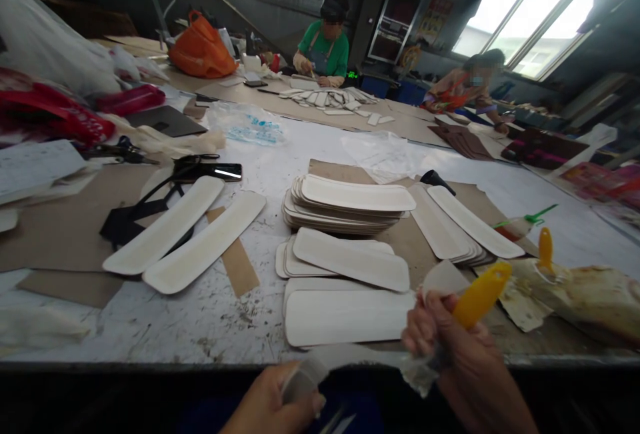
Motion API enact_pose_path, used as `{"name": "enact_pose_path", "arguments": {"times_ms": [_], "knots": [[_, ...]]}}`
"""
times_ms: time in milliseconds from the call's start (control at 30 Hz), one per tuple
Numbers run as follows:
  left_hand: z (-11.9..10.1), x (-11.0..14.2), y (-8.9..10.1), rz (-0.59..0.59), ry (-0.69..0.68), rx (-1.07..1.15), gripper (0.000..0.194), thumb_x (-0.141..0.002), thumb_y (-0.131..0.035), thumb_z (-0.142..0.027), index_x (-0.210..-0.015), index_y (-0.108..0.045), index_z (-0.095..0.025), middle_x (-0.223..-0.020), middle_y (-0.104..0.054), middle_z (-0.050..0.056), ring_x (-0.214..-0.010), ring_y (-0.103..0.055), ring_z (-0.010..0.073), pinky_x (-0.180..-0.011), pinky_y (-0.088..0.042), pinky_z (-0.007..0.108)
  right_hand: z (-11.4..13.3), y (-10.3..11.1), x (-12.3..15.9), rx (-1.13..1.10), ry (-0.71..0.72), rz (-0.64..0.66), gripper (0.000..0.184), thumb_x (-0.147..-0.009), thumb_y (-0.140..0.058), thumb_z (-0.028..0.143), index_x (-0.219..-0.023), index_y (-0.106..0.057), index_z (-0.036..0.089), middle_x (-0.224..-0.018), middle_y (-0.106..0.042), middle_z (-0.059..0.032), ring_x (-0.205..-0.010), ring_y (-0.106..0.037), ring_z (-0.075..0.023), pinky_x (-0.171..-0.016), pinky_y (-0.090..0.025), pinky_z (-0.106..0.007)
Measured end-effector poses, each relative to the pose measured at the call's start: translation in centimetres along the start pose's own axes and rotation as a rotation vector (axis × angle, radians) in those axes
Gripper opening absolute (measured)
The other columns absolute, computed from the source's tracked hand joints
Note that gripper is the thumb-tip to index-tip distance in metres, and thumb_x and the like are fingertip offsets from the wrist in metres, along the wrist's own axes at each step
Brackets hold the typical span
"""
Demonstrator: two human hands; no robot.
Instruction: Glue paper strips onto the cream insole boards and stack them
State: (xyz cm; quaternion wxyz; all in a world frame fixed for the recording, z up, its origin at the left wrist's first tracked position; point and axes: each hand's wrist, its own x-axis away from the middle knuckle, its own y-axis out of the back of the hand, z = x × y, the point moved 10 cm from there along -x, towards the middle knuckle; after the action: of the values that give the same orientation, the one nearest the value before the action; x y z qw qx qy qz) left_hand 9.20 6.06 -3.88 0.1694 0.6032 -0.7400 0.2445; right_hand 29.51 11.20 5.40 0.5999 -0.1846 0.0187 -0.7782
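At the table's front edge, my left hand [285, 401] is closed around one end of a pale, bent strip [350, 355]. The strip curves across to my right hand [465, 354], whose fingers wrap round a yellow-handled brush [483, 294]. Its handle points up and right; a whitish, ragged end shows below the fist, partly blurred. Just beyond the hands lie long white rounded panels [347, 316], some overlapping. Behind them rises a thick stack of similar panels [357, 194]. A fanned pile [470, 221] lies to the right.
Two more panels [205, 242] rest at left, over black straps near a phone [215, 171]. A second yellow handle [545, 247] stands by a stained container [595, 297] at right. Across the table, a person in green [325, 47] and another person [465, 84] work.
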Motion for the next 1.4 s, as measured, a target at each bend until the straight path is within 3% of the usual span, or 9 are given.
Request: {"name": "enact_pose_path", "arguments": {"times_ms": [67, 133, 300, 433, 567, 800, 1000, 1233, 1400], "knots": [[0.4, 0.0, 4.0, -0.284, 0.04, 0.028, 0.036, -0.055, -0.068, -0.048, -0.066, -0.051, -0.018, -0.045, -0.032, -0.009, -0.042, -0.025, 0.0074, -0.042, -0.014, 0.022, 0.8, 0.8, -0.5, 0.178, -0.033, 0.077, 0.032, -0.067, -0.074, 0.045, -0.065, -0.052, 0.021, -0.05, -0.042, 0.0051, -0.042, -0.036, -0.0086, -0.04, -0.034, -0.02], [-0.1, 0.1, 6.4, -0.427, 0.04, 0.055, 0.044, -0.055, -0.066, -0.053, -0.078, -0.053, -0.017, -0.042, -0.03, -0.011, -0.04, -0.025, 0.008, -0.042, -0.014, 0.021, 0.2, 0.1, -0.6, 0.457, -0.087, 0.23, 0.03, -0.072, -0.069, 0.047, -0.067, -0.057, 0.02, -0.054, -0.047, 0.0027, -0.045, -0.038, -0.0095, -0.04, -0.032, -0.02], [-2.7, -1.4, 6.3, -0.325, 0.001, -0.134, 0.04, -0.063, -0.057, -0.057, -0.064, -0.052, -0.017, -0.036, -0.042, -0.005, -0.04, -0.037, 0.0103, -0.047, -0.026, 0.023, -2.6, -6.5, 0.3, 0.983, -0.028, 0.715, 0.025, -0.083, -0.052, 0.036, -0.066, -0.056, 0.019, -0.062, -0.051, 0.002, -0.053, -0.041, -0.0111, -0.046, -0.032, -0.02], [-3.3, -2.4, 5.5, -0.252, 0.008, -0.183, 0.036, -0.062, -0.054, -0.054, -0.055, -0.046, -0.02, -0.034, -0.046, -0.003, -0.037, -0.038, 0.0106, -0.045, -0.027, 0.024, -3.8, -10.3, -0.8, 1.374, 0.079, 0.793, 0.02, -0.082, -0.056, 0.027, -0.065, -0.06, 0.018, -0.059, -0.055, 0.002, -0.052, -0.046, -0.0114, -0.047, -0.028, -0.02], [-2.7, -3.1, 5.5, -0.234, 0.054, -0.164, 0.033, -0.058, -0.051, -0.052, -0.055, -0.047, -0.02, -0.034, -0.048, -0.002, -0.036, -0.039, 0.011, -0.044, -0.03, 0.024, -4.5, -12.6, -2.1, 1.709, 0.185, 0.849, 0.015, -0.082, -0.061, 0.031, -0.076, -0.068, 0.018, -0.071, -0.067, -0.0054, -0.069, -0.061, -0.0202, -0.056, -0.034, -0.024], [-2.6, -3.1, 5.0, -0.157, 0.104, -0.101, 0.03, -0.055, -0.047, -0.05, -0.048, -0.046, -0.021, -0.036, -0.049, -0.001, -0.038, -0.039, 0.0111, -0.046, -0.033, 0.025, -5.2, -14.5, -2.7, 1.882, 0.386, 0.927, 0.016, -0.083, -0.057, 0.03, -0.085, -0.07, 0.021, -0.079, -0.071, -0.0091, -0.077, -0.067, -0.0286, -0.061, -0.046, -0.031], [-3.1, -2.9, 4.8, -0.123, 0.111, -0.085, 0.027, -0.055, -0.046, -0.045, -0.043, -0.045, -0.021, -0.036, -0.048, 0.0, -0.04, -0.041, 0.0109, -0.047, -0.033, 0.024, -5.7, -14.9, -2.8, 1.894, 0.431, 0.966, 0.017, -0.084, -0.054, 0.028, -0.085, -0.07, 0.021, -0.078, -0.071, -0.0088, -0.075, -0.068, -0.0291, -0.061, -0.049, -0.034], [-2.8, -2.8, 5.5, -0.243, 0.076, -0.104, 0.027, -0.064, -0.053, -0.046, -0.062, -0.046, -0.02, -0.034, -0.043, -0.007, -0.034, -0.032, 0.0071, -0.041, -0.023, 0.021, -5.7, -15.2, -2.7, 1.878, 0.438, 0.959, 0.019, -0.085, -0.055, 0.03, -0.084, -0.07, 0.019, -0.077, -0.071, -0.0098, -0.075, -0.067, -0.0269, -0.061, -0.047, -0.031], [-3.2, -2.5, 5.8, -0.317, 0.057, -0.148, 0.031, -0.063, -0.054, -0.049, -0.057, -0.046, -0.02, -0.032, -0.04, -0.007, -0.033, -0.03, 0.0073, -0.042, -0.02, 0.021, -4.7, -13.6, -2.0, 1.82, 0.399, 0.936, 0.017, -0.083, -0.055, 0.028, -0.083, -0.067, 0.017, -0.082, -0.07, -0.0093, -0.08, -0.065, -0.0242, -0.066, -0.044, -0.029]]}}
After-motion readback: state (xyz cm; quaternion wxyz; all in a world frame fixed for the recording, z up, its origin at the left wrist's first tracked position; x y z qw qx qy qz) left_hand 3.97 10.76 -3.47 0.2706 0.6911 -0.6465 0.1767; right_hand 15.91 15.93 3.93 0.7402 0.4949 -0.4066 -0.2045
